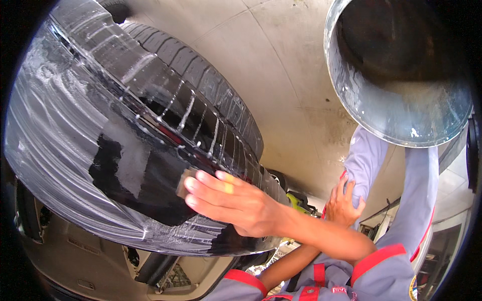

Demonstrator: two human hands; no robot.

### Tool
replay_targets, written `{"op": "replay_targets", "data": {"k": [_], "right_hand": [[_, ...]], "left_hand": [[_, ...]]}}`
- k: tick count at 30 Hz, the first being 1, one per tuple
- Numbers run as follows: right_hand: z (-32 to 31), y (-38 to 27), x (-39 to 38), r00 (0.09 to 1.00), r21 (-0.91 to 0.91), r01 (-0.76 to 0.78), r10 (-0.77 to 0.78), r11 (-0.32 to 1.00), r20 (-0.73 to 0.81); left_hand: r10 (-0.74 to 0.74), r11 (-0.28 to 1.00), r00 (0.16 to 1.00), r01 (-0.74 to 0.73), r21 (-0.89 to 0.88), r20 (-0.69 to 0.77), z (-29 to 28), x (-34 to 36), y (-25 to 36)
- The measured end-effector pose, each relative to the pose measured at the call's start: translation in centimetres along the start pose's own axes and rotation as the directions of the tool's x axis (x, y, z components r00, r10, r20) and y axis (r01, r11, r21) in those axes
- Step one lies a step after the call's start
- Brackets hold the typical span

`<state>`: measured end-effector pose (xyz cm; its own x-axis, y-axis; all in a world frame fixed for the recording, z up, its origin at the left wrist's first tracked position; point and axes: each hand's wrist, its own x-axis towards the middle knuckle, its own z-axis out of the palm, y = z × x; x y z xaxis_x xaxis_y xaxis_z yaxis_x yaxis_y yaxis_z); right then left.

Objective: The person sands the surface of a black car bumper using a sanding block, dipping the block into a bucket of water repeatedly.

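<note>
Nearest the camera, note grey sleeves [389,273] with red cuffs [376,262], leading to bare forearms [321,233] crossed right over left. Find the right hand [251,208] at a dark, curved car panel [168,188], with fingertips closed on a small brownish pad [184,183] and holding it against the surface. Record a yellow band [229,184] on one finger. Find the left hand [344,200] well apart from the right, laid over a grey trouser leg [370,150] with fingers spread; cannot tell whether anything lies under the palm.

Locate the pad at the right end of a bare black patch, with white streaks [55,135] across the panel further left. Judge the pad light and probably slightly springy — likely slick if wet, so easily lost from the fingertips. Cannot confirm moisture or material. Best taken by opposite edges, with fingertips spread over the back for even pressure. Judge the panel stiff, smooth-faced and liable to scratch; treat the white film as slippery.

Note also a tyre [201,75] behind the panel and an open bucket [337,83] at upper right, overlapping the legs in view.
</note>
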<state>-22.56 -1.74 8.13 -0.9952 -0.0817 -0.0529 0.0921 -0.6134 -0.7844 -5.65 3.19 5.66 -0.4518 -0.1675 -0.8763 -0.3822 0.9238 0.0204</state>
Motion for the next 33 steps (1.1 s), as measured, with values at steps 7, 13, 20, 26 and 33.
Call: {"op": "replay_targets", "data": {"k": [7, 13, 20, 26, 33], "right_hand": [[0.3, -0.6, -0.9, 0.998, -0.120, -0.066, 0.067, 0.991, 0.004], [-0.5, -0.6, 1.3, 0.998, -0.092, 0.013, -0.008, 0.996, 0.059], [-1.2, 0.1, 0.9, 0.996, -0.068, 0.030, -0.024, 0.997, 0.088], [0.3, 0.1, -5.6, 0.999, -0.164, 0.008, 0.000, 0.986, 0.050], [1.1, 0.9, -4.0, 0.997, -0.066, 0.042, -0.038, 0.997, 0.066]], "left_hand": [[0.013, 1.000, 1.000, -0.013, 0.014, -0.019, 0.0, 0.2, -0.5], [0.033, 0.998, 0.999, -0.033, 0.050, 0.014, 0.4, -0.1, -0.7], [0.031, 1.000, 0.999, -0.031, 0.005, -0.038, 1.8, -1.1, -2.4], [-0.008, 0.998, 0.999, 0.011, 0.063, -0.043, 1.7, -2.1, -3.3], [0.018, 0.994, 0.998, -0.012, 0.110, -0.058, 1.7, -1.6, -3.4]]}}
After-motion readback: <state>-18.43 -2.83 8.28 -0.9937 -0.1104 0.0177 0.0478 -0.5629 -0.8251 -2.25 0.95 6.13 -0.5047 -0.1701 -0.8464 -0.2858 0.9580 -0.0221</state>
